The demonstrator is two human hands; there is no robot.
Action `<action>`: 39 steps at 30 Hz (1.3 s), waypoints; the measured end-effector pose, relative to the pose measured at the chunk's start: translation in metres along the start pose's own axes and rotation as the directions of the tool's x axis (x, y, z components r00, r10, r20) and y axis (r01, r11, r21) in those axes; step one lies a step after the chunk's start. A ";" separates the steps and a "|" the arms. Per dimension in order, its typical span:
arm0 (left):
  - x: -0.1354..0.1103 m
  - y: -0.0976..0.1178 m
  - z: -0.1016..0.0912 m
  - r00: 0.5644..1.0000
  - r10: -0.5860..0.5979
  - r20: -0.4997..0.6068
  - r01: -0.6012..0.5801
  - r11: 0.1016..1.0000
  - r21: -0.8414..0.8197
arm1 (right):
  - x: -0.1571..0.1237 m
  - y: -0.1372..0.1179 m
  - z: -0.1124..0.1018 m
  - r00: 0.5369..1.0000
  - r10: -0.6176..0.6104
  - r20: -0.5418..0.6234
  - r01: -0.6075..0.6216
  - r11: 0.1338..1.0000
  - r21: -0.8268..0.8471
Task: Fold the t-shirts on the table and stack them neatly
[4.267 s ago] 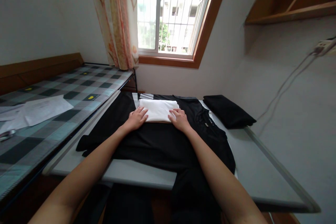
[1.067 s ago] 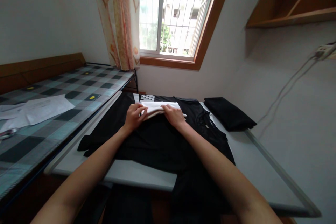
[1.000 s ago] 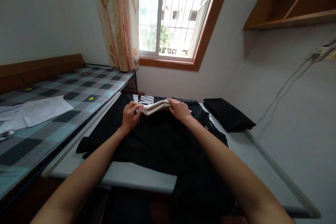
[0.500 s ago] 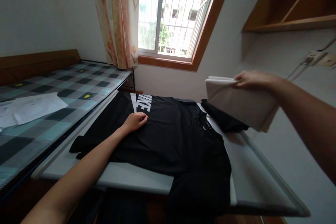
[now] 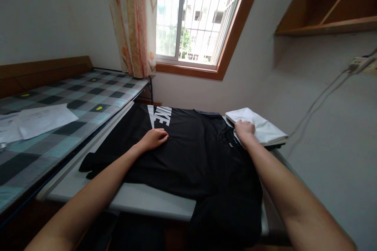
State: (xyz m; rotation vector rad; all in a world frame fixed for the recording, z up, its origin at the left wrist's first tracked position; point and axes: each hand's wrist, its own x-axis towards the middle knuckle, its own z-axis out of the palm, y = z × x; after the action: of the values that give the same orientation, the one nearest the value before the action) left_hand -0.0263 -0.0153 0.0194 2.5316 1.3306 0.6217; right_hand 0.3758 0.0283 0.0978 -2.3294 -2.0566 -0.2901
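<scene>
A black T-shirt (image 5: pixel 188 153) with large white NIKE lettering lies spread on a white table (image 5: pixel 156 202), its collar towards the right and one sleeve hanging over the near edge. On the shirt just below the lettering rests my left hand (image 5: pixel 153 139), fingers curled closed, with nothing visible in them. At the table's far right, a folded white cloth (image 5: pixel 265 124) lies on a dark folded one. My right hand (image 5: pixel 245 129) is closed at the white cloth's near left edge, beside the shirt's collar; its fingertips are partly hidden.
To the left stands a bed (image 5: pixel 70 92) with a checked cover and paper sheets (image 5: pixel 44 120) on it. Ahead are a window (image 5: pixel 197 19) and a flowered curtain (image 5: pixel 135 23). A wooden shelf (image 5: pixel 330 27) and hanging cables (image 5: pixel 316 102) are on the right wall.
My right hand has lowered the folded white cloth from the air onto the dark cloth at the table's right. My left hand has stayed on the T-shirt.
</scene>
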 end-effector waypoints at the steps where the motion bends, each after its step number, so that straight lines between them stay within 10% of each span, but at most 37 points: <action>1: 0.000 0.000 0.000 1.000 0.002 0.005 -0.002 1.000 -0.003 | 0.001 -0.001 0.007 0.999 0.032 0.020 -0.032 0.999 -0.016; 6: 0.001 0.000 0.001 1.000 -0.003 0.026 0.003 1.000 0.005 | 0.005 -0.003 0.022 0.978 0.207 0.031 -0.202 0.971 -0.131; 12: -0.002 0.003 0.008 0.994 -0.105 -0.039 0.110 0.978 0.178 | -0.022 -0.046 0.044 0.994 -0.108 0.030 0.107 0.993 0.047; 19: -0.006 0.007 0.013 0.951 -0.289 0.109 0.249 0.927 0.282 | -0.060 -0.087 0.074 0.974 -0.177 0.140 0.155 0.976 0.155; 31: -0.023 0.005 0.005 0.946 -0.299 0.125 0.244 0.911 0.332 | -0.099 -0.050 0.074 0.982 -0.150 0.118 0.137 0.985 0.107; 39: -0.070 -0.009 -0.013 0.828 -0.559 0.031 0.505 0.770 0.389 | -0.115 -0.044 0.073 0.987 -0.103 0.119 0.094 0.992 0.085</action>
State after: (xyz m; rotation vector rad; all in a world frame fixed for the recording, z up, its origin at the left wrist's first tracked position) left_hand -0.0741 -0.0677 0.0092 2.1947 2.1509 0.0664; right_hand 0.3289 -0.0684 0.0043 -2.2579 -2.1994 -0.0655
